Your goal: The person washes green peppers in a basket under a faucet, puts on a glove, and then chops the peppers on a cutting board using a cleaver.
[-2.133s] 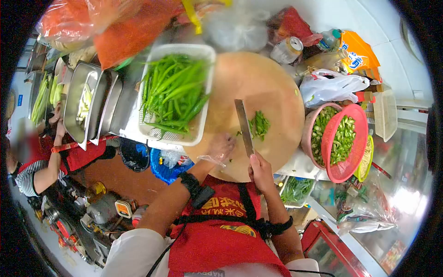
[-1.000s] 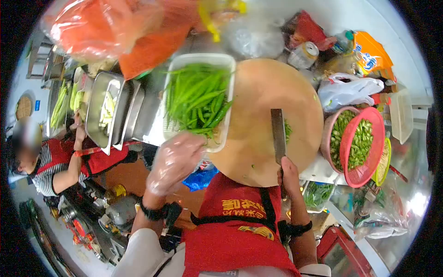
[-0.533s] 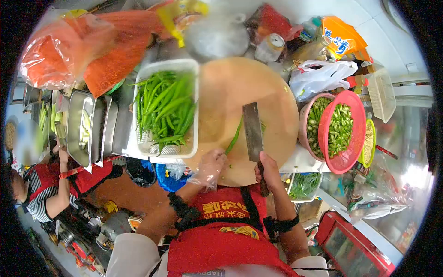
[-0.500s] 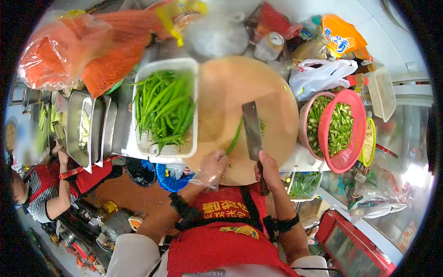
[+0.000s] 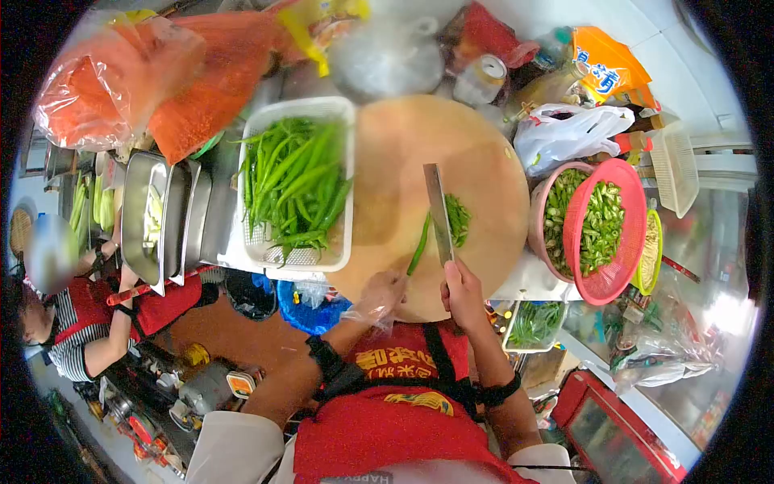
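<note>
On the round wooden board point(image 5: 484, 258), a whole green chili pepper point(image 5: 421, 246) lies lengthwise, with its near end in the closed fingers of my left hand point(image 5: 385, 292), which wears a clear plastic glove. My right hand point(image 5: 463, 292) is wrapped round the handle of a cleaver point(image 5: 439, 211). The blade stands nearly on edge beside the pepper, and cut green pieces point(image 5: 458, 219) lie just right of it. To the left, a white basket point(image 5: 348, 185) holds many whole chili peppers.
A pink basin point(image 5: 538, 211) and a tilted pink colander point(image 5: 614, 290) hold cut peppers at the right. Metal trays point(image 5: 165, 218) stand at the left, near a co-worker in a red apron point(image 5: 81, 327). A can point(image 5: 484, 78) and a white bag point(image 5: 564, 139) sit behind.
The cleaver has turned from showing its flat side to nearly edge-on. More of the cut pieces beside it show. The view has shifted slightly, and the co-worker's arms have moved.
</note>
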{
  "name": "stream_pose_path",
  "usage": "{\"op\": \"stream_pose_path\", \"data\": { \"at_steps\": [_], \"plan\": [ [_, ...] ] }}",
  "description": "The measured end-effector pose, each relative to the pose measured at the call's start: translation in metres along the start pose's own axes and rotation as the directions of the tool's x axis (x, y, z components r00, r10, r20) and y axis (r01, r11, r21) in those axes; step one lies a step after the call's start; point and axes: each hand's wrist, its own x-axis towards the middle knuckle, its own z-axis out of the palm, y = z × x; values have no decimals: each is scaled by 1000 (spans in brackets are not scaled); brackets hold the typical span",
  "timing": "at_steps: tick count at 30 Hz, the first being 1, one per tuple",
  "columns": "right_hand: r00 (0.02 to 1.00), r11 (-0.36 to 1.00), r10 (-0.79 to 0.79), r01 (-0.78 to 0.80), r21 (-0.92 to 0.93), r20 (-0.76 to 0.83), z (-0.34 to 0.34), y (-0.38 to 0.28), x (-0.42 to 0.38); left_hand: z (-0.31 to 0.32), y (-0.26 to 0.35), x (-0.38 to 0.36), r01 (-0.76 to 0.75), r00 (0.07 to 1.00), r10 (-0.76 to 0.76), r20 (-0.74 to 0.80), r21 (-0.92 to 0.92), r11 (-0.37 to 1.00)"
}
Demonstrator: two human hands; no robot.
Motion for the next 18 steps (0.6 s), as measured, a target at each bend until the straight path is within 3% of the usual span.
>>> {"op": "stream_pose_path", "data": {
  "at_steps": [2, 4, 7, 11, 13, 15, 16, 18],
  "plan": [
    [997, 997, -75, 76, 12, -24, 0, 4, 1, 4, 0, 3, 1, 1000, -1, -16, -58, 998],
    [995, 997, 76, -77, 18, 59, 0, 8, 8, 6, 7, 3, -6, 1000, 2, -30, -114, 993],
    [1000, 1000, -6, 6, 7, 15, 1, 5, -2, 5, 9, 3, 59, 995, -64, -81, -66, 996],
    [998, 998, -48, 49, -31, 32, 0, 18, 3, 19, -16, 28, -60, 994, 57, -97, -25, 998],
    [998, 999, 40, -39, -10, 49, 1, 5, 2, 18, -13, 31, -90, 987, 84, -139, -38, 995],
    [999, 999, 6, -5, -35, 39, 1, -4, -8, 15, -13, 29, -183, 969, 201, -144, 131, 974],
    [999, 998, -31, 32, -56, 18, 1, -5, -11, 18, -17, 32, -181, 969, 199, -144, 130, 975],
    [999, 999, 5, -3, -37, 39, 3, 8, 0, 23, -18, 40, -44, 976, 37, -215, -26, 999]
  ]
}}
